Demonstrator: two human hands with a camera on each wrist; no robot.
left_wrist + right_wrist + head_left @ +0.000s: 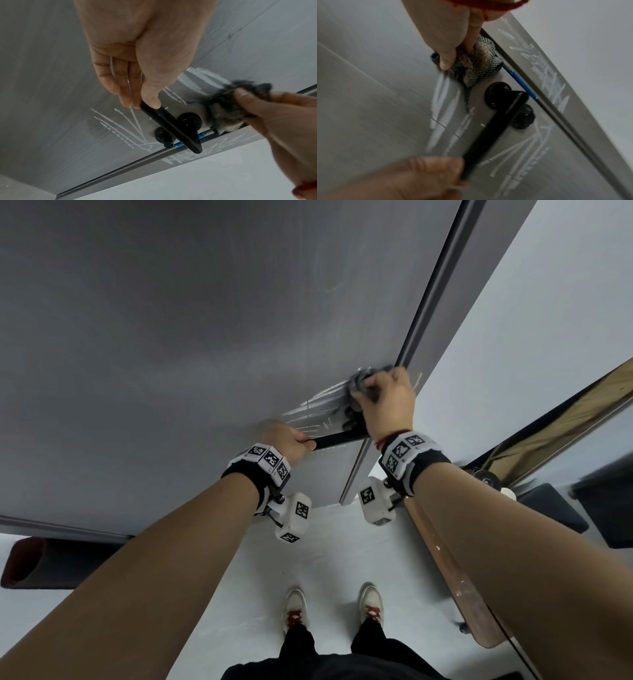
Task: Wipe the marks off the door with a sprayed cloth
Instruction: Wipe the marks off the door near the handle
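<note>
Right hand [387, 402] grip bunches cloth [479, 65] against door [171, 320], just above handle [171, 125]. Left hand [137, 67] grip pinches handle tip. Marks [120, 125] remain around handle and on frame; press flat, overlap strokes, hold door steady.

The head view looks steeply down along both forearms at the grey door [171, 337], with the floor [325, 559] at 6 o'clock. The left wrist view sits close under the left hand [137, 56], facing up the door; the handle [173, 128] runs toward 5 o'clock. The right wrist view, very near and blurred, looks along the right hand [447, 40] at 12 o'clock. All three share the handle and the white marks [443, 119].
</note>
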